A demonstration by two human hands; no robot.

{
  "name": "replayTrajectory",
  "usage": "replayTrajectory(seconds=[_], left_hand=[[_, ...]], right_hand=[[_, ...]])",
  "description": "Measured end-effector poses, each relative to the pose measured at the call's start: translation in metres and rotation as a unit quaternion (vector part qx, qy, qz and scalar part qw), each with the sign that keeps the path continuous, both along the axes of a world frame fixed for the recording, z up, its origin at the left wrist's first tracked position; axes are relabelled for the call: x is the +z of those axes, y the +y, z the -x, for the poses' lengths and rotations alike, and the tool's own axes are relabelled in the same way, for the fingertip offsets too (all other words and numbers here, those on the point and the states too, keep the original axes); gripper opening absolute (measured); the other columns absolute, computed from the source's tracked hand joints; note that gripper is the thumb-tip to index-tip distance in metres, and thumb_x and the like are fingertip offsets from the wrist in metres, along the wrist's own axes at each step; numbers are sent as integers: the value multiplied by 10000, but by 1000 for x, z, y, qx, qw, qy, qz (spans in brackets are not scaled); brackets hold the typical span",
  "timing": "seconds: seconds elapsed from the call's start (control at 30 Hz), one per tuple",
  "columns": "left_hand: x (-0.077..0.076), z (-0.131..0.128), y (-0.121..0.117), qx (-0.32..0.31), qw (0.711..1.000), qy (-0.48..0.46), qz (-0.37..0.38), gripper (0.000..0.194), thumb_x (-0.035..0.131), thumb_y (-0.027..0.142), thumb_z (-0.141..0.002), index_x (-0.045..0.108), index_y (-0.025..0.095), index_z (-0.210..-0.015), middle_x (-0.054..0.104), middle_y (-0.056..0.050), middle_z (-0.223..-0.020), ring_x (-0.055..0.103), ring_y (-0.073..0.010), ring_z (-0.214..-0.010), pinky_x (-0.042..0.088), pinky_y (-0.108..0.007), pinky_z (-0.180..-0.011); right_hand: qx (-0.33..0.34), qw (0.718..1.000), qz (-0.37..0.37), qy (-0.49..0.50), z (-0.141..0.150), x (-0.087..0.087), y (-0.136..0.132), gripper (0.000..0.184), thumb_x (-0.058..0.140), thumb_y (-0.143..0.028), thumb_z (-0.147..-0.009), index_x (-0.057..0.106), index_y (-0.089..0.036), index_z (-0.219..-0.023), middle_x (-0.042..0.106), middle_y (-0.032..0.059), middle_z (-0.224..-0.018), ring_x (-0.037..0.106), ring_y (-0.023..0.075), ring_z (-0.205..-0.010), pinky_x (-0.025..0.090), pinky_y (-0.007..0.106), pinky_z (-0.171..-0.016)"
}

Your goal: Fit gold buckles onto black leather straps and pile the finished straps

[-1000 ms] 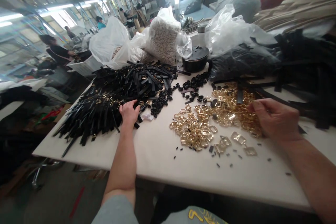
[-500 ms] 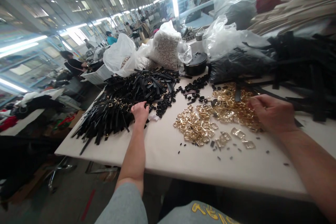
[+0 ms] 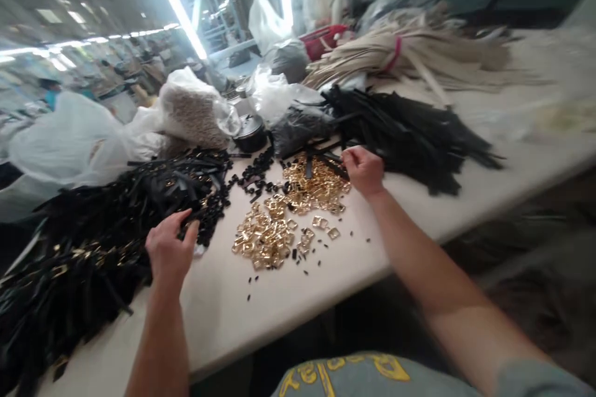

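Observation:
My left hand (image 3: pixel 171 247) is over the right edge of a heap of black straps with gold buckles (image 3: pixel 100 248). Its thumb and forefinger are apart, and nothing shows between them. My right hand (image 3: pixel 365 170) is closed in a pinch beside the far pile of gold buckles (image 3: pixel 319 186). Thin black strips lie right by its fingertips; whether one is in the pinch I cannot make out. A nearer pile of gold rectangular buckles (image 3: pixel 263 239) sits between my hands. Small black loops (image 3: pixel 254 170) are scattered behind it.
A bundle of long black strips (image 3: pixel 410 130) lies to the right, with beige strips (image 3: pixel 372 56) tied in pink behind it. Plastic bags (image 3: pixel 186 108) and a round black tin (image 3: pixel 250 133) stand at the back. Tiny black bits dot the white table (image 3: pixel 261 322). A person (image 3: pixel 321 0) is beyond.
The view has swung to the right. My left hand has gone from fingers bunched at the strap heap to thumb and forefinger spread. My right hand stays pinched, now by the black strips.

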State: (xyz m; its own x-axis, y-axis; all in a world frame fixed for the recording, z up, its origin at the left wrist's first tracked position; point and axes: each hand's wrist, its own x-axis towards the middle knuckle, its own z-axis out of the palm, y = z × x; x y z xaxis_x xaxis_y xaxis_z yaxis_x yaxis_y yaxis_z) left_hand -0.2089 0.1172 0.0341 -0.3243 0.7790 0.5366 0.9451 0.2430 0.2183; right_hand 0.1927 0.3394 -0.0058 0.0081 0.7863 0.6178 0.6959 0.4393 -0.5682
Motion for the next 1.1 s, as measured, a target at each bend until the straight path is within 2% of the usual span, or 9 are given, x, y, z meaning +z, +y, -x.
replayTrajectory(seconds=[0.07, 0.13, 0.23, 0.37, 0.5, 0.6, 0.7, 0.9, 1.1], left_hand=[[1, -6, 7, -42, 999, -4, -30, 363, 538, 439, -876, 675, 246, -1152, 696, -91, -1204, 604, -307, -1181, 376, -493, -1084], [-1, -13, 19, -42, 998, -25, -27, 352, 538, 425, -869, 677, 248, -1139, 697, -87, -1186, 606, -298, -1174, 392, -478, -1083], [-9, -18, 34, 5, 996, -82, 20, 415, 529, 402, -848, 645, 184, -1182, 683, -120, -1190, 609, -290, -1156, 441, -447, -1046], [-31, -6, 38, 19, 993, -99, 61, 549, 556, 393, -873, 515, 130, -1353, 541, -167, -1417, 472, -271, -1347, 340, -411, -1154], [-51, -1, 29, 98, 985, -93, 104, 621, 548, 443, -904, 431, 153, -1441, 409, -159, -1540, 321, -289, -1456, 237, -435, -1205], [-55, 0, 27, 137, 973, -112, 148, 626, 518, 484, -920, 417, 184, -1460, 391, -141, -1557, 305, -286, -1464, 206, -445, -1212], [-56, 1, 34, 134, 967, -129, 171, 613, 485, 500, -935, 406, 210, -1469, 426, -128, -1536, 341, -273, -1444, 157, -483, -1220], [-61, -19, 51, 63, 967, -179, 167, 621, 469, 536, -933, 451, 177, -1439, 423, -142, -1538, 346, -284, -1440, 196, -471, -1212], [-54, -49, 53, -146, 952, -236, 132, 581, 431, 506, -958, 454, 193, -1447, 478, -111, -1503, 440, -239, -1379, 340, -398, -1159]], right_hand=[[-12, 1000, -6, 15, -4, 3, 4, 270, 428, -352, -936, 629, -214, -819, 727, 66, -803, 660, 205, -769, 458, 289, -727], [-18, 1000, 8, 13, -7, 6, 4, 262, 430, -344, -932, 627, -210, -823, 730, 77, -818, 660, 209, -778, 458, 292, -739], [-40, 998, 41, -11, -10, 9, -2, 244, 454, -319, -896, 645, -188, -820, 736, 116, -837, 657, 225, -788, 442, 303, -732], [-49, 998, 29, -36, -13, -4, 13, 317, 499, -356, -861, 721, -139, -921, 754, 161, -879, 680, 242, -806, 437, 308, -705], [-44, 999, -5, -32, -12, -15, 25, 373, 501, -369, -834, 763, -128, -945, 763, 158, -836, 701, 254, -766, 432, 310, -625], [-43, 998, -13, -41, -13, -13, 22, 413, 478, -393, -827, 772, -129, -948, 757, 148, -785, 698, 258, -715, 422, 312, -581], [-45, 998, -6, -41, -13, -11, 20, 436, 470, -420, -824, 775, -133, -945, 749, 147, -764, 695, 265, -696, 434, 325, -590], [-30, 998, 14, -45, -7, -13, 21, 419, 507, -425, -788, 775, -139, -936, 743, 138, -758, 697, 282, -705, 464, 337, -608], [-30, 998, 12, -55, -8, -17, 24, 410, 503, -447, -776, 771, -161, -895, 725, 111, -718, 672, 271, -666, 460, 335, -600]])
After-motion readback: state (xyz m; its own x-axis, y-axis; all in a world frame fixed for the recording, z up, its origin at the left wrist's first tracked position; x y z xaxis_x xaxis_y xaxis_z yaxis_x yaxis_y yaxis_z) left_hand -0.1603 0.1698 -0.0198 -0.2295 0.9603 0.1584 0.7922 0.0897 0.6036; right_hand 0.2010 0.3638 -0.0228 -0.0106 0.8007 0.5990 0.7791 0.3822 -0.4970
